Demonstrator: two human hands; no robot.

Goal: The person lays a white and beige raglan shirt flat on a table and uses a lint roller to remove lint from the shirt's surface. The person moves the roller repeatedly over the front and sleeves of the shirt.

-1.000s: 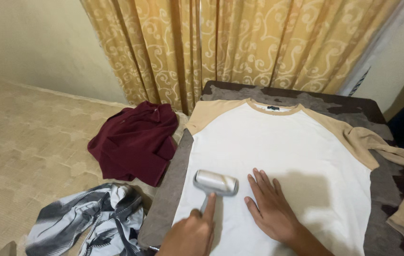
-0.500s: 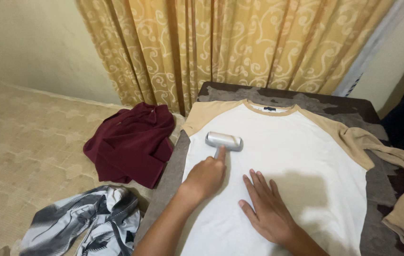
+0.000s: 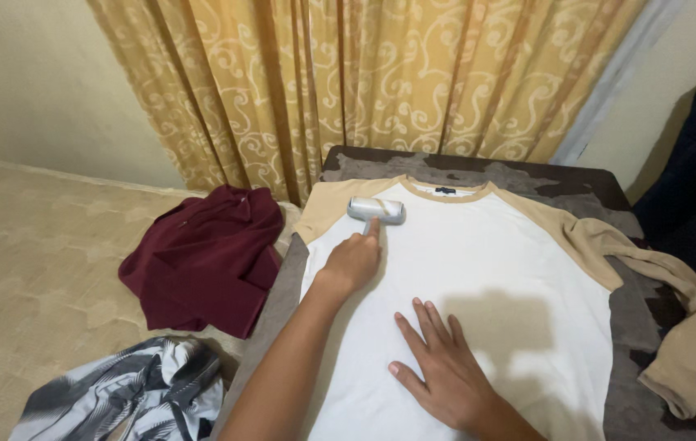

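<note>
A white shirt with tan sleeves [image 3: 479, 278] lies flat, collar away from me, on a dark worn table [image 3: 519, 171]. My left hand [image 3: 354, 261] grips the handle of a grey lint roller [image 3: 376, 210], index finger stretched along it. The roller head rests on the shirt's near-left shoulder, by the tan sleeve seam. My right hand [image 3: 438, 371] presses flat on the white front of the shirt, fingers spread, nearer to me.
A maroon garment [image 3: 201, 257] and a grey-and-white patterned cloth [image 3: 119, 392] lie on the beige bed left of the table. Gold patterned curtains [image 3: 364, 82] hang behind. The shirt's right sleeve [image 3: 675, 327] drapes over the table's right edge.
My left hand has pushed the lint roller away from me, from the shirt's lower front up to its left shoulder. My right hand has stayed flat on the shirt.
</note>
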